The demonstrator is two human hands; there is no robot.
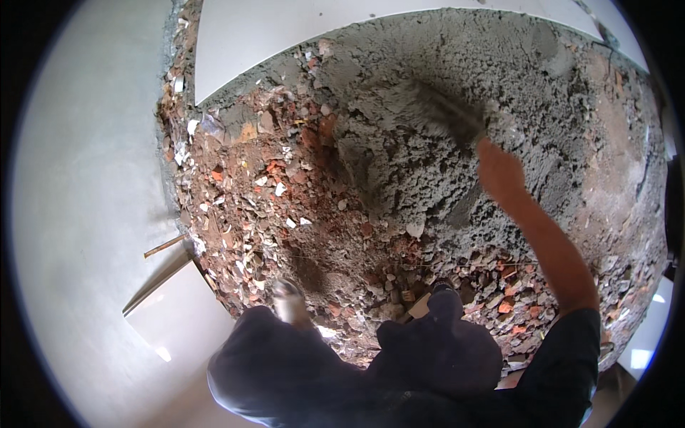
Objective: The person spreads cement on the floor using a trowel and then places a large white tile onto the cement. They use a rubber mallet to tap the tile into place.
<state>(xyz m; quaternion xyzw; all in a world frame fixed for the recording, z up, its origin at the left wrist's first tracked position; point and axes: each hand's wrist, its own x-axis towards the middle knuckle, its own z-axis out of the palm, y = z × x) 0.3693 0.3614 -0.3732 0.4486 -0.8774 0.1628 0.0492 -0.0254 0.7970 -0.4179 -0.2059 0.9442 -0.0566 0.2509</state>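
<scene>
My right hand (499,170) is closed around the handle of a trowel (454,116), whose blade is smeared by motion. The blade lies at or just over a wide bed of wet grey mortar (421,167); whether it touches is hard to tell. Rough and lumpy on the near side, the mortar looks smoother toward the far edge. Beyond it, a large pale tile (285,36) borders the bed along a curved-looking edge. My left hand does not show.
Broken brick and tile rubble (264,192) covers the ground to the left and around my feet. A loose pale tile (182,314) and a thin stick (165,246) lie on the smooth grey floor (85,178) at left. A string (457,265) crosses the rubble.
</scene>
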